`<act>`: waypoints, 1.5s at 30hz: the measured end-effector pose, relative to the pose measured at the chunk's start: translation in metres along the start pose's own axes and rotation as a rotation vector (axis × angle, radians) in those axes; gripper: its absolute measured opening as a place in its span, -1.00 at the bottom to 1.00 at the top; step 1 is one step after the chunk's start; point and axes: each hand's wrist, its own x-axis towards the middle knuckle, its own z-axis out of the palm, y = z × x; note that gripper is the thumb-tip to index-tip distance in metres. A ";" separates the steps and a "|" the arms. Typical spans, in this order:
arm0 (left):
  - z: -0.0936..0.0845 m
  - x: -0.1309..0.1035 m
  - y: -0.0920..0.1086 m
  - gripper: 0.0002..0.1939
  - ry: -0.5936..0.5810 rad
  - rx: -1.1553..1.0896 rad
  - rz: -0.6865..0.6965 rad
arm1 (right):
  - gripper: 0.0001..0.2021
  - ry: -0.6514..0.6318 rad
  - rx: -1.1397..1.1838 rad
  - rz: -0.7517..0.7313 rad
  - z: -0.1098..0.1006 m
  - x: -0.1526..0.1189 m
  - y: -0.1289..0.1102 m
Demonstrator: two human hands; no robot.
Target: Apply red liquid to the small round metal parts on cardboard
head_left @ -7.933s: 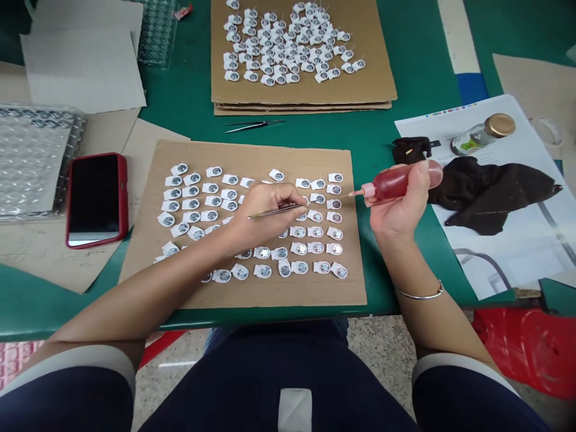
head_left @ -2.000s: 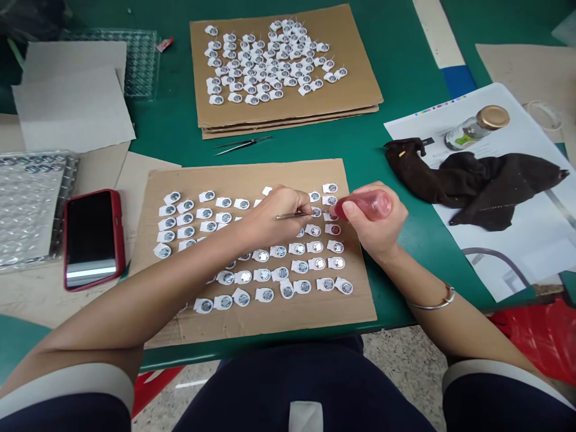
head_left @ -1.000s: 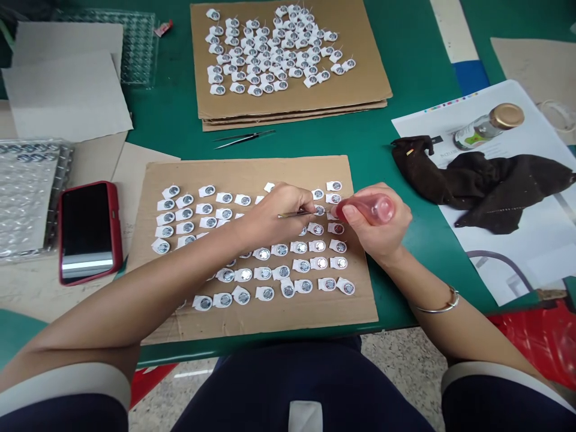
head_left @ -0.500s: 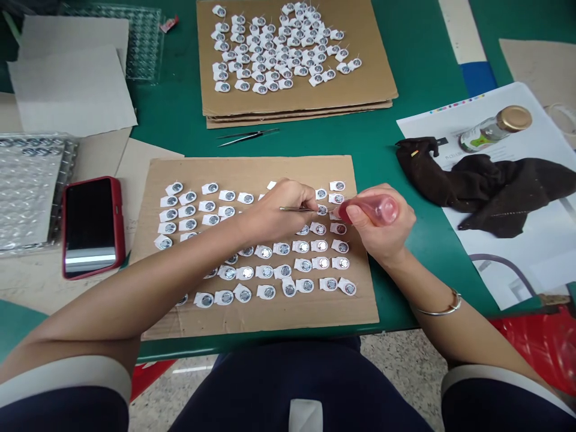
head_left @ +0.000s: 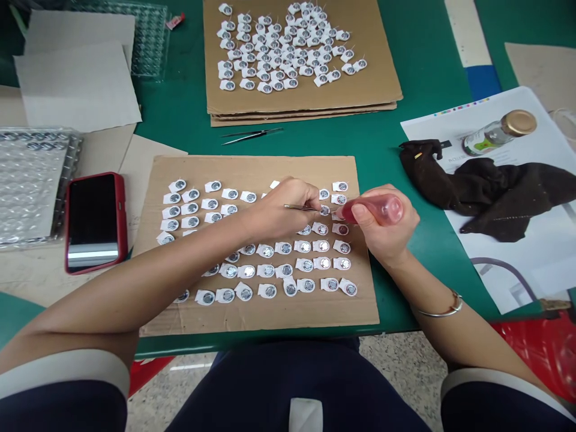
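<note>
My left hand (head_left: 294, 204) is closed around a pair of metal tweezers (head_left: 294, 207), whose points are beside a small round silver piece on a white tab (head_left: 324, 210). In my right hand (head_left: 391, 225) is a pinkish-red squeeze bottle (head_left: 373, 209), tilted so that its narrow end points left at the same spot. The bottle's tip is largely hidden by my fingers. Many such tabbed round pieces lie in rows on a cardboard sheet (head_left: 252, 321) beneath both hands; my left forearm covers some of them.
Behind lies a stack of cardboard (head_left: 301, 108) bearing more tabbed pieces, with other tweezers (head_left: 252, 136) in front. A red-cased phone (head_left: 96, 222) and bubble wrap (head_left: 31, 192) are left. On the right, a dark cloth (head_left: 504, 186) and a gold-lidded jar (head_left: 499, 132) rest on printed paper (head_left: 477, 276).
The whole view has shifted slightly. Both hands keep their grips and stay at nearly the same place over the cardboard sheet.
</note>
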 end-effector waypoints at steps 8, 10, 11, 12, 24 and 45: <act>-0.002 0.000 0.000 -0.88 -0.013 -0.008 -0.010 | -0.82 0.001 0.016 0.020 0.001 -0.001 0.000; -0.002 0.000 0.000 -0.89 -0.016 -0.015 -0.015 | -0.81 0.003 0.013 0.017 0.001 -0.001 0.000; -0.002 0.000 -0.001 -0.89 -0.016 -0.020 -0.017 | -0.81 0.005 0.013 0.013 0.001 -0.001 -0.001; -0.002 0.000 -0.001 -0.90 -0.015 -0.025 -0.019 | -0.82 0.006 0.013 0.009 0.001 -0.001 -0.001; -0.007 0.007 -0.002 -0.90 -0.021 -0.040 -0.062 | -0.82 -0.014 0.053 0.030 0.003 -0.002 0.000; -0.006 0.015 -0.008 -0.96 0.062 -0.103 -0.086 | -0.82 -0.029 0.035 -0.041 0.006 -0.001 -0.004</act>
